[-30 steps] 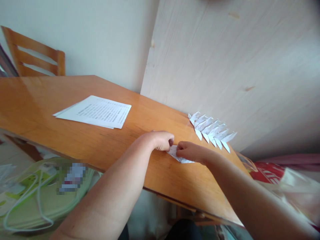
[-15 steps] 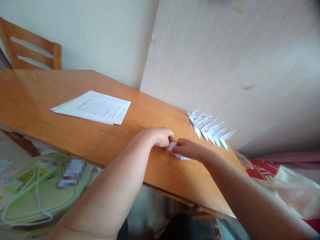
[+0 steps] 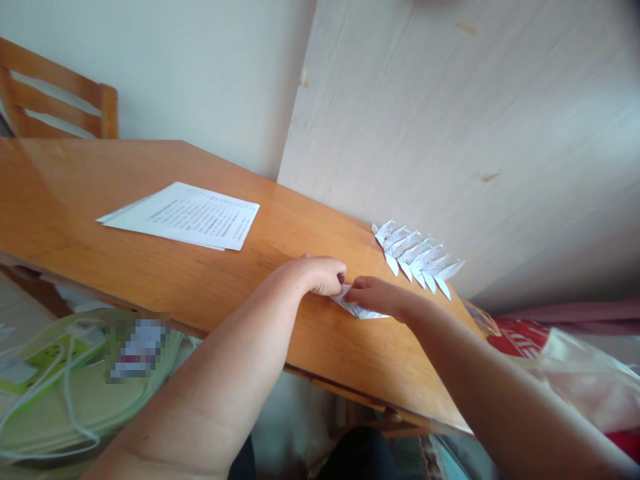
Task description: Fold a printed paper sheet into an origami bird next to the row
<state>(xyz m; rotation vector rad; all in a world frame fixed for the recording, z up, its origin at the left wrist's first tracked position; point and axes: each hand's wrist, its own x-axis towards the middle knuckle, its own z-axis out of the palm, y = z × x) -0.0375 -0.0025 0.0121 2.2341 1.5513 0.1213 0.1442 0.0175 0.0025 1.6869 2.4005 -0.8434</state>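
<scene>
A folded piece of white printed paper (image 3: 367,312) lies on the wooden table (image 3: 310,340), partly covered by both hands. My left hand (image 3: 327,275), fingers curled, grips its left end. My right hand (image 3: 373,293) is closed over the paper's upper edge, with its fingertips pressed close to the left hand's. The fingertips are partly hidden, so the exact folds beneath them cannot be made out. Beyond the right hand, a row of several folded paper pieces (image 3: 415,257) with pointed tips stands along the back of the table by the wall.
A stack of printed sheets (image 3: 200,223) lies on the left part of the table. At the far left is a wooden chair (image 3: 57,90). Below the table's front edge, a pale green stool or lid (image 3: 65,413) carries a white cable. Bags (image 3: 575,380) sit at the right.
A little more of the folded paper shows under my right hand, its right tip reaching farther right. Both hands stay almost in place, and the view has shifted slightly.
</scene>
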